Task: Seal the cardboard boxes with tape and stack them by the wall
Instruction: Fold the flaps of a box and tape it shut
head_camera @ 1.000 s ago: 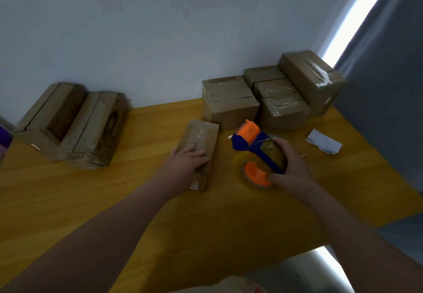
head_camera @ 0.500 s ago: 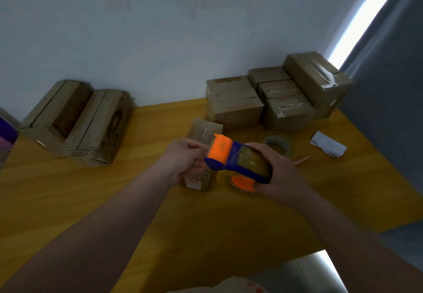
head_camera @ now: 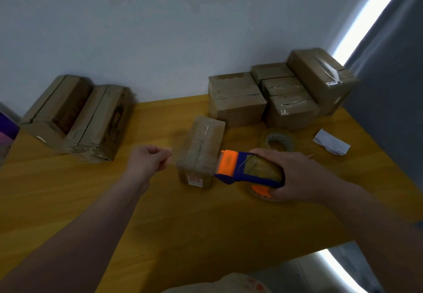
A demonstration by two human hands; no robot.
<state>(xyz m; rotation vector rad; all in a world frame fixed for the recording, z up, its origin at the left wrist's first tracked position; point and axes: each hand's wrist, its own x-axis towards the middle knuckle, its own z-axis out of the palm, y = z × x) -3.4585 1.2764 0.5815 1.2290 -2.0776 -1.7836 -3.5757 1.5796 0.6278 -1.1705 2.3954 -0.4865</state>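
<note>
Holding the tape dispenser [head_camera: 242,171] wrapped tight in the right grip [head_camera: 299,176], mouth turned toward the small cardboard box [head_camera: 201,153] just left of it, likely to start a strip. Curling the left grip [head_camera: 148,162] as for pinching; cannot tell whether on clear tape.

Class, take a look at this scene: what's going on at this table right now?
A person works at a wooden table. The right hand grips a blue and orange tape dispenser beside a small cardboard box. The left hand hovers left of that box, fingers curled; whether it holds tape cannot be seen. Other boxes sit by the wall, a spare tape roll nearby.
</note>
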